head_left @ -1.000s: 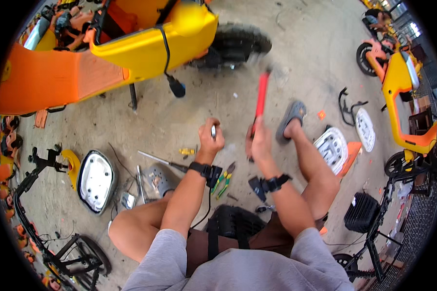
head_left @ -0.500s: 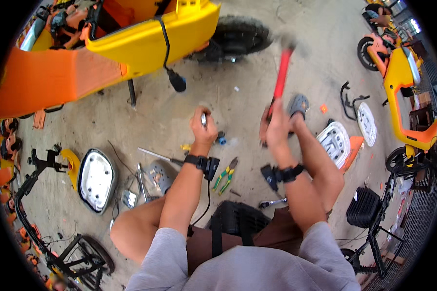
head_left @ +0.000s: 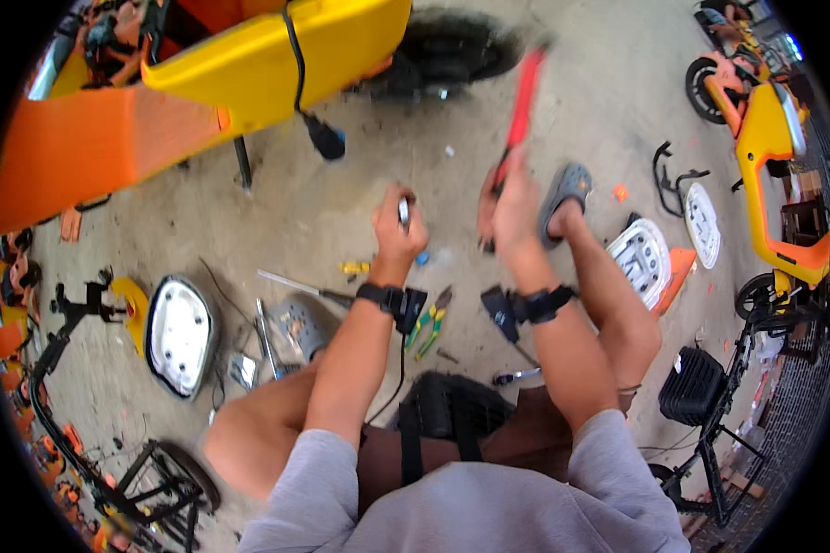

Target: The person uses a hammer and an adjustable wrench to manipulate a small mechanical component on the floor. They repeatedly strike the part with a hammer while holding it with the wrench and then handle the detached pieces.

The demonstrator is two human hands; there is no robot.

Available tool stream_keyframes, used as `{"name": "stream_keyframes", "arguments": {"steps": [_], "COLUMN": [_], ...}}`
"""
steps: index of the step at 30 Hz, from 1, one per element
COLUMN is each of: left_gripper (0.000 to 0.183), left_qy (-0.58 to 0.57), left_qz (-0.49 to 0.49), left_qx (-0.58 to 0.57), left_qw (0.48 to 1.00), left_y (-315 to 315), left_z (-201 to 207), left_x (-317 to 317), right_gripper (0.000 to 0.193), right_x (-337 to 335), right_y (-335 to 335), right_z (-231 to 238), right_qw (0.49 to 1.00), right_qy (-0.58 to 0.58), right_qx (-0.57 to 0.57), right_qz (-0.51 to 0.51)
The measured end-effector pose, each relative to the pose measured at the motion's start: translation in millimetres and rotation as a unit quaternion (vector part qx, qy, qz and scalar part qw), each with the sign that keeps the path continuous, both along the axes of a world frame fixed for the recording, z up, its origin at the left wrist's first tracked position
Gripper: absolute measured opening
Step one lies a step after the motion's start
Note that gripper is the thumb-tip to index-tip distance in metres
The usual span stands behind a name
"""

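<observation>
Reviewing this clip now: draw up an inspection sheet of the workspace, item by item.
Surface: scuffed grey-brown concrete floor.
Job's things: slim red-handled tool, far end blurred; small silvery metal piece, mostly hidden.
Clutter: green-and-yellow-handled pliers; slender grey metal rod with dark handle; rounded white shell with black rim.
Hands: left hand closed around the metal piece; right hand gripping the red-handled tool.
Cables: black cable hanging down the near yellow-and-orange scooter; thin black wire below the left wrist.
Surroundings: second yellow-and-orange scooter, right; black ribbed block, lower right.
</observation>
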State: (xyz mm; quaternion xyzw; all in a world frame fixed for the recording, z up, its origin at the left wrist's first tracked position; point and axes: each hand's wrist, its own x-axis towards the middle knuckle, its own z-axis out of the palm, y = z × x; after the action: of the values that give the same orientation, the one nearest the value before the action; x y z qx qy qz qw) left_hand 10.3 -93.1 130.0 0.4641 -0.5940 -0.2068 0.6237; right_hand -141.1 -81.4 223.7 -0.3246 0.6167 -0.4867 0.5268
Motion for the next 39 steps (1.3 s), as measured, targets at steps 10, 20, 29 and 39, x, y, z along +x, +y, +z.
{"name": "stream_keyframes", "arguments": {"steps": [10, 20, 29, 39], "left_gripper": [0.01, 0.008, 0.009, 0.008], "left_qy": [-0.001, 0.008, 0.045, 0.037], "left_qz": [0.001, -0.003, 0.04, 0.094], "left_qx": [-0.022, -0.017, 0.005, 0.002], "left_qw": [1.0, 1.0, 0.998, 0.995], "left_y": [31, 25, 14, 29], "left_z": [-9, -12, -10, -11], "left_x": [3, 17, 35, 52], "right_gripper": [0.071, 0.06, 0.073, 0.057], "right_x": [18, 0, 54, 35], "right_y": [161, 29, 164, 15], "right_z": [-156, 46, -206, 29], "right_qw": [0.929, 0.986, 0.919, 0.973], "right_qy": [0.088, -0.137, 0.223, -0.15], "right_qx": [0.356, -0.091, 0.29, -0.17], "right_qz": [0.046, -0.017, 0.149, 0.052]}}
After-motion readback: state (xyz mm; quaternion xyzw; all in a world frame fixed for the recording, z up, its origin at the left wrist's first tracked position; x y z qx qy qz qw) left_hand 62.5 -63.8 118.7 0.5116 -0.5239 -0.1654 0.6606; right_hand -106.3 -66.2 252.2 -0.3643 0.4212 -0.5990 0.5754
